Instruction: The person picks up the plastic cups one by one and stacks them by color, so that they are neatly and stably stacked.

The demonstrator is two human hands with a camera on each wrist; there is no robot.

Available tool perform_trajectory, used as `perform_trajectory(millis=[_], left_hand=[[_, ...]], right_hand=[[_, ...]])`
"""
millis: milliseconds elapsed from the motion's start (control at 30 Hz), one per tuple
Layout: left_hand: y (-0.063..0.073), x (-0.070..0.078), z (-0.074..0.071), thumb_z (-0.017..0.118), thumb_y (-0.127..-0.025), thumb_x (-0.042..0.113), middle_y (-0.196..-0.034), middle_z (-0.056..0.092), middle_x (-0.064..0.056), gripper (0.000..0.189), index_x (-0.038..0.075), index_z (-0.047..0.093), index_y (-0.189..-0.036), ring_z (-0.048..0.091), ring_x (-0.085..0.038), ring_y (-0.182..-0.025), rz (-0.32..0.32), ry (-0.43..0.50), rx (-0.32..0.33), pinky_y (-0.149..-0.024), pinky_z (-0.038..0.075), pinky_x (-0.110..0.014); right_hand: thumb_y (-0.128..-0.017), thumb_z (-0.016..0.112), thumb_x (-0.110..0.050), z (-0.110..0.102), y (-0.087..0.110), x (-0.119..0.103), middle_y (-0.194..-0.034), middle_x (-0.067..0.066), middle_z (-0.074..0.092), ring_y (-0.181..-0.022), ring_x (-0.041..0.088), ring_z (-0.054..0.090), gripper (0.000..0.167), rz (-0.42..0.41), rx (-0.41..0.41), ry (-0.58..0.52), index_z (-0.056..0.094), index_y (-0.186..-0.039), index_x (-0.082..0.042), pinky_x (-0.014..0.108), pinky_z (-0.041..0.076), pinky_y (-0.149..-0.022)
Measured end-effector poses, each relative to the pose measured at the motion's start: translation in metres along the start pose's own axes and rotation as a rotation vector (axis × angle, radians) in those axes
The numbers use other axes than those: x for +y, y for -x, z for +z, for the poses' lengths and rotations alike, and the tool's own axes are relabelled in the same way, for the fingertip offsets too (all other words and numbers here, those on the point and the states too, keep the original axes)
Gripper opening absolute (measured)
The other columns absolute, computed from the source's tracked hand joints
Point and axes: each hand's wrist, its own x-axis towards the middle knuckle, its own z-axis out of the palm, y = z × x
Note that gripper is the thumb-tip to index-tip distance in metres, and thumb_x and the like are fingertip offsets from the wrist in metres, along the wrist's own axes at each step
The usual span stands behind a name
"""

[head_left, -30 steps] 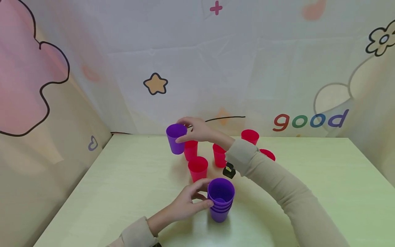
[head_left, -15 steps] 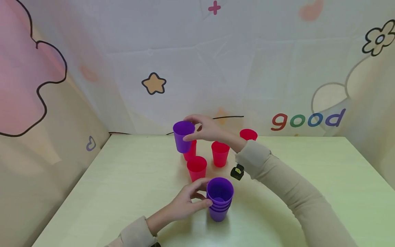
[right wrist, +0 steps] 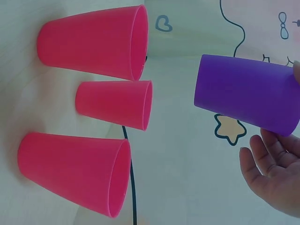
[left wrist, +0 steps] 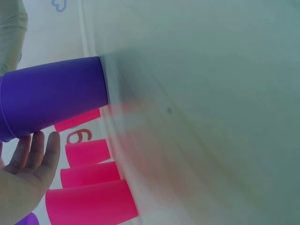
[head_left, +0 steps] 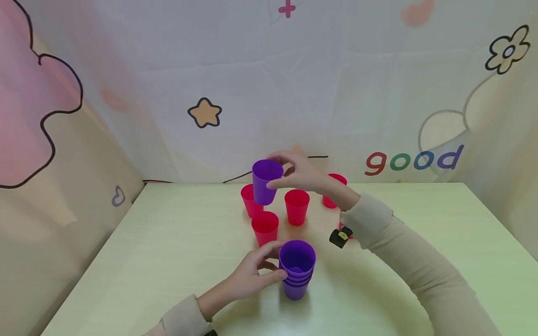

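Note:
My right hand (head_left: 300,173) pinches a purple cup (head_left: 264,186) near its rim and holds it upright in the air above the red cups. In the right wrist view that purple cup (right wrist: 246,93) hangs well clear of the table. Nearer to me, a stack of nested purple cups (head_left: 296,268) stands on the table. My left hand (head_left: 252,275) grips the stack from its left side, thumb and fingers near the upper rims. One red cup (head_left: 265,228) stands just behind the left hand's fingers; another red cup (head_left: 296,207) is behind the stack.
A red cup (head_left: 249,205) stands partly behind the raised purple cup. Farther right is one more red cup (head_left: 329,199), with another mostly hidden by the right sleeve (head_left: 370,221). A patterned cloth (head_left: 252,93) closes off the back of the pale table (head_left: 168,261).
My right hand has carried the purple cup to the right over the red cups. The left hand stays on the purple stack. The head view has shifted slightly.

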Motion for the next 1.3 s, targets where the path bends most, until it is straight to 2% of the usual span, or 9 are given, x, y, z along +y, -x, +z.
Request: perform_trajectory(millis=[133, 233, 400, 633, 1133, 1300], left_hand=[[-0.002, -0.014, 0.000, 0.061, -0.087, 0.009, -0.119, 0.056, -0.010, 0.048, 0.007, 0.043, -0.131, 0.052, -0.020, -0.109, -0.011, -0.009, 0.009, -0.085, 0.048, -0.034], [-0.003, -0.017, 0.000, 0.061, -0.087, 0.013, -0.118, 0.056, -0.006, 0.047, 0.010, 0.044, -0.131, 0.052, -0.018, -0.108, -0.013, -0.008, 0.012, -0.085, 0.048, -0.032], [-0.002, -0.018, 0.000, 0.061, -0.087, 0.017, -0.117, 0.057, -0.006, 0.046, 0.011, 0.045, -0.130, 0.053, -0.018, -0.107, 0.024, -0.009, 0.017, -0.084, 0.048, -0.032], [0.000, -0.019, 0.000, 0.062, -0.087, 0.016, -0.115, 0.058, -0.010, 0.046, 0.008, 0.045, -0.129, 0.054, -0.019, -0.105, 0.086, -0.029, 0.027, -0.082, 0.050, -0.033], [-0.002, -0.017, 0.003, 0.062, -0.087, 0.016, -0.118, 0.057, -0.005, 0.047, 0.011, 0.045, -0.130, 0.053, -0.018, -0.107, 0.039, -0.039, 0.032, -0.083, 0.049, -0.032], [-0.002, -0.019, 0.002, 0.062, -0.087, 0.014, -0.117, 0.057, -0.006, 0.046, 0.010, 0.045, -0.130, 0.054, -0.019, -0.106, 0.057, -0.045, 0.037, -0.083, 0.049, -0.033]], right_hand=[[-0.073, 0.074, -0.016, -0.005, 0.009, 0.001, -0.112, 0.007, 0.055, -0.103, 0.022, 0.050, 0.058, 0.010, 0.017, 0.000, 0.049, -0.124, -0.005, 0.035, 0.048, -0.079], [-0.073, 0.074, -0.016, -0.009, 0.016, 0.001, -0.112, 0.007, 0.054, -0.103, 0.022, 0.050, 0.058, 0.015, 0.027, 0.000, 0.049, -0.124, -0.005, 0.035, 0.048, -0.080], [-0.073, 0.074, -0.015, -0.012, 0.027, 0.001, -0.110, 0.008, 0.055, -0.103, 0.022, 0.050, 0.056, -0.003, 0.043, 0.013, 0.049, -0.123, -0.005, 0.037, 0.048, -0.081], [-0.072, 0.075, -0.016, -0.016, 0.042, -0.004, -0.112, 0.009, 0.056, -0.102, 0.023, 0.051, 0.059, -0.004, 0.050, 0.036, 0.049, -0.123, -0.003, 0.040, 0.048, -0.081], [-0.073, 0.075, -0.014, -0.027, 0.072, -0.005, -0.113, 0.008, 0.055, -0.104, 0.021, 0.050, 0.060, 0.009, 0.078, 0.078, 0.049, -0.126, -0.005, 0.038, 0.047, -0.082], [-0.073, 0.075, -0.014, -0.031, 0.079, -0.005, -0.113, 0.007, 0.056, -0.104, 0.021, 0.052, 0.058, 0.005, 0.085, 0.069, 0.050, -0.125, -0.006, 0.036, 0.047, -0.083]])
